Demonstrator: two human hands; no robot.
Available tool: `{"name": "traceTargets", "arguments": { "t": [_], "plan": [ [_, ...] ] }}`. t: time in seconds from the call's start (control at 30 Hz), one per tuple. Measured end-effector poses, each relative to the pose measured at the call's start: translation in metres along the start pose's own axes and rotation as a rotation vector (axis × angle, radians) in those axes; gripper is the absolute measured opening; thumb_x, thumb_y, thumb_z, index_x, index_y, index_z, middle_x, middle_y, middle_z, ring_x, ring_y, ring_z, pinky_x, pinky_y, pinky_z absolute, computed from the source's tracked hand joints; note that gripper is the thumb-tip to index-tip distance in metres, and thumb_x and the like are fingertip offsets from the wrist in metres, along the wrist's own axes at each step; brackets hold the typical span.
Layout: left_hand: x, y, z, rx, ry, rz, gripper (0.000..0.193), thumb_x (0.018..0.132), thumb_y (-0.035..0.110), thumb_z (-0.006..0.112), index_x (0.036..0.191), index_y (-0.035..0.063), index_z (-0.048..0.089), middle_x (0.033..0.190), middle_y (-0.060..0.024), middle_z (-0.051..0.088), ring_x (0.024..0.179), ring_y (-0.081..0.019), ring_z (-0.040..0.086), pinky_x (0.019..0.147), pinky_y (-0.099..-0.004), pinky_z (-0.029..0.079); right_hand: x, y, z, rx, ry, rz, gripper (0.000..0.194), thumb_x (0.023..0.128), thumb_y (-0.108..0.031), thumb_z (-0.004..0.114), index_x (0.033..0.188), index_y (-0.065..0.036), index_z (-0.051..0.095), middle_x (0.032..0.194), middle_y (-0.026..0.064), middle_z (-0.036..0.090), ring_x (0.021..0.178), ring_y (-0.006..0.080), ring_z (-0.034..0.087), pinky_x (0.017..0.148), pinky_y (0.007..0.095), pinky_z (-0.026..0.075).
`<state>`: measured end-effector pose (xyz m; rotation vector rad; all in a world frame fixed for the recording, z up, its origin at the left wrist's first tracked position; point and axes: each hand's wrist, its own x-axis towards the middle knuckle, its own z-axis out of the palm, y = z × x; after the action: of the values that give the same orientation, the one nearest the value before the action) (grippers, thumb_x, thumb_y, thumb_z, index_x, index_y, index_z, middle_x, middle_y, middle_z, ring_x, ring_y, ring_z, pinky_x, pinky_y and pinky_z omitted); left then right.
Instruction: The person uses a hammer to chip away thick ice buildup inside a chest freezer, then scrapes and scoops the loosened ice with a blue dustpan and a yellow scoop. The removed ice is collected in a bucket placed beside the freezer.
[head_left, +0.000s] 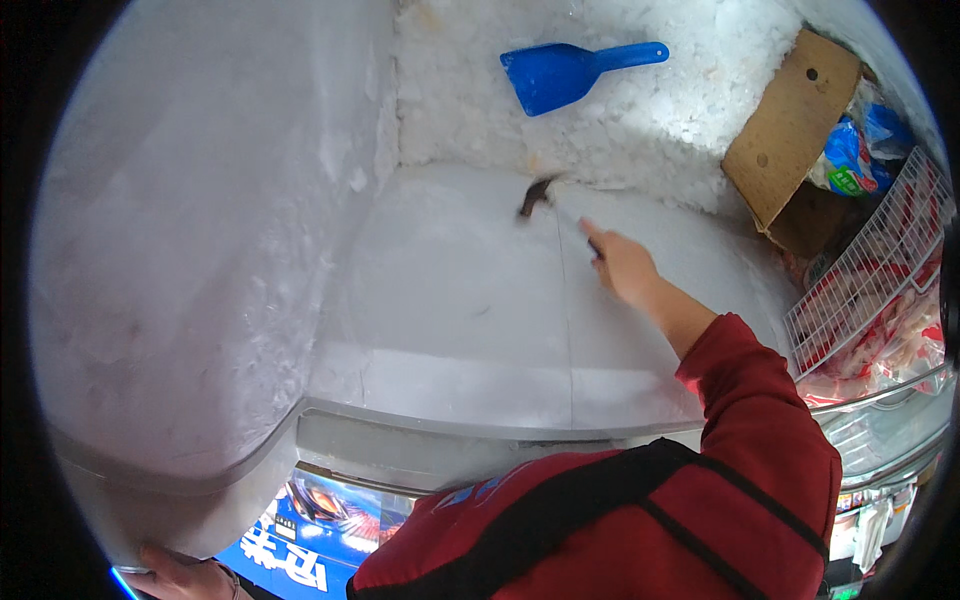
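Note:
My right hand (626, 266) grips the dark handle of a hammer (535, 197), its head blurred. The hammer head is over the back part of a smooth white icy surface (457, 285), close to where the crushed ice begins. I cannot tell whether it touches. A thin dark line runs through this surface from back to front, just right of the head. My left hand (176, 574) is low at the left, at the outer edge of the grey rim (225, 491); its fingers are partly cut off by the picture's border.
A blue plastic scoop (559, 75) lies on crushed ice (675, 127) at the back. To the right are an open cardboard box (795, 127) with plastic packages, a white wire rack (862, 277) and bagged frozen food (892, 352). A high frosted wall (202, 225) rises on the left.

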<state>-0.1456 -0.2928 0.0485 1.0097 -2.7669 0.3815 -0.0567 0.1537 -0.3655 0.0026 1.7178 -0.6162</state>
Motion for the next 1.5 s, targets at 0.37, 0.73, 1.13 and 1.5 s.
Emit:
{"name": "traceTargets", "arguments": {
  "t": [0.37, 0.73, 1.13, 1.5],
  "plan": [
    [-0.005, 0.020, 0.005, -0.113, -0.111, 0.108, 0.055, 0.089, 0.035, 0.052, 0.130, 0.0003, 0.038, 0.124, -0.0208, 0.048, 0.108, -0.0340, 0.052, 0.089, -0.0461, 0.048, -0.007, -0.022, -0.011, -0.064, -0.075, -0.026, 0.056, 0.085, -0.007, 0.052, 0.137, -0.016, 0.036, 0.101, 0.0179, 0.056, 0.090, 0.0355, 0.057, 0.075, 0.0425, 0.047],
    [-0.001, 0.021, -0.001, -0.108, -0.189, 0.174, 0.060, 0.089, 0.035, 0.052, 0.132, -0.0014, 0.034, 0.123, -0.0225, 0.047, 0.109, -0.0348, 0.052, 0.089, -0.0458, 0.048, 0.003, -0.045, -0.019, -0.123, 0.101, -0.172, 0.058, 0.081, -0.002, 0.052, 0.136, -0.013, 0.036, 0.095, 0.0139, 0.056, 0.074, 0.0326, 0.059, 0.063, 0.0417, 0.048],
    [-0.002, 0.021, -0.001, -0.116, -0.195, 0.197, 0.058, 0.089, 0.035, 0.051, 0.132, -0.0022, 0.035, 0.123, -0.0220, 0.047, 0.109, -0.0337, 0.052, 0.090, -0.0454, 0.047, -0.001, -0.048, -0.019, -0.252, -0.012, -0.175, 0.060, 0.081, 0.001, 0.049, 0.137, -0.015, 0.035, 0.094, 0.0126, 0.055, 0.072, 0.0314, 0.059, 0.059, 0.0402, 0.047],
    [-0.004, 0.026, 0.002, -0.096, -0.145, 0.205, 0.060, 0.088, 0.037, 0.050, 0.132, -0.0008, 0.035, 0.123, -0.0204, 0.048, 0.107, -0.0320, 0.053, 0.089, -0.0444, 0.048, 0.017, -0.063, -0.011, -0.207, -0.041, -0.240, 0.061, 0.081, -0.001, 0.052, 0.138, -0.015, 0.034, 0.098, 0.0144, 0.055, 0.078, 0.0325, 0.060, 0.063, 0.0407, 0.048]
  ]
}}
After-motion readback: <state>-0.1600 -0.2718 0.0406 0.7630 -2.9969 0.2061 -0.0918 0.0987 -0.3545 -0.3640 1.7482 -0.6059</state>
